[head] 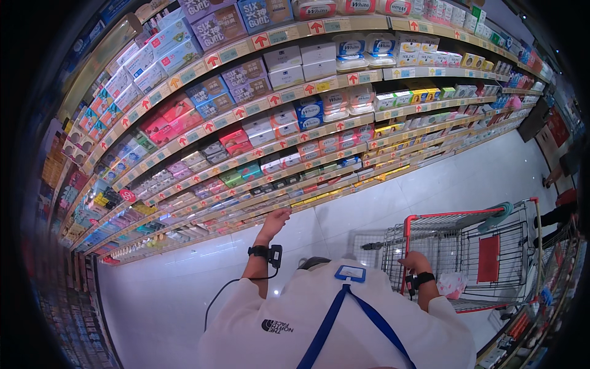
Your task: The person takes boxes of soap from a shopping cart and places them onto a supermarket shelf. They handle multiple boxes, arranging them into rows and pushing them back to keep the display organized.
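Observation:
My left hand point(276, 223) is stretched out over the floor near the lower shelves, its fingers loosely bent; whether anything is in it I cannot tell. A black strap with a small device and a cable is on that wrist. My right hand point(417, 262) rests at the red-edged rim of a metal shopping cart point(408, 230); its grip there is partly hidden. Inside the cart lies a white and pink plastic bag point(451, 283). In front rise long store shelves point(295, 34) with boxed soaps, among them white soap boxes point(286, 60) and packs in clear soap cases point(352, 46).
A teal coiled thing point(498, 217) hangs on the cart's far rim. At the right edge a person point(553, 217) in dark clothes stands beyond the cart. Another shelf point(511, 332) with goods runs along the lower right, and more shelving point(69, 313) stands at the left.

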`<state>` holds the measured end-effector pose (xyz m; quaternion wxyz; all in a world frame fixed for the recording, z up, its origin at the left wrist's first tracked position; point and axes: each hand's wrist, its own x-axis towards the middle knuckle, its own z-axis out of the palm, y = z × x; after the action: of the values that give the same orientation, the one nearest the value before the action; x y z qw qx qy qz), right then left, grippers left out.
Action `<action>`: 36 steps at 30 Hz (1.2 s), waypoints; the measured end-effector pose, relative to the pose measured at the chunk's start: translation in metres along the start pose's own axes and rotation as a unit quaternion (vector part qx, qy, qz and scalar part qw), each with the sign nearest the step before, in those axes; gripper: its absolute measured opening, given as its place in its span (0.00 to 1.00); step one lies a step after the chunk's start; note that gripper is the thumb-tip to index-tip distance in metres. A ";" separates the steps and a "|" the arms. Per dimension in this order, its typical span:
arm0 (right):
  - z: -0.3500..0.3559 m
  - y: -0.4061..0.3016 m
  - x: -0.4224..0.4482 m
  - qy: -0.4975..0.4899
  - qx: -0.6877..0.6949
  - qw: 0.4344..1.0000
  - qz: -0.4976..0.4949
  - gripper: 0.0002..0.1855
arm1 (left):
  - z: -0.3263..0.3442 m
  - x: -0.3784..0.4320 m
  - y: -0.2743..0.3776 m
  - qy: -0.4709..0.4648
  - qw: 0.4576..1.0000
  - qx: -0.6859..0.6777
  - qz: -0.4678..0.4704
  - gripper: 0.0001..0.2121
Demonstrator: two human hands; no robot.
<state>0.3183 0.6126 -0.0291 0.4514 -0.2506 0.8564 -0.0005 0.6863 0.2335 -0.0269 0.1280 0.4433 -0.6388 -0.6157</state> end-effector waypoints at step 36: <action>-0.306 -0.461 -0.008 0.451 0.314 0.680 -0.485 0.34 | 0.008 0.102 0.330 0.126 0.889 0.036 0.438 0.28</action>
<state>0.2829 0.1437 0.2628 -0.0012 -0.4439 0.6646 -0.6011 0.4870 0.1151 0.2296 0.4484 0.1965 -0.7684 -0.4122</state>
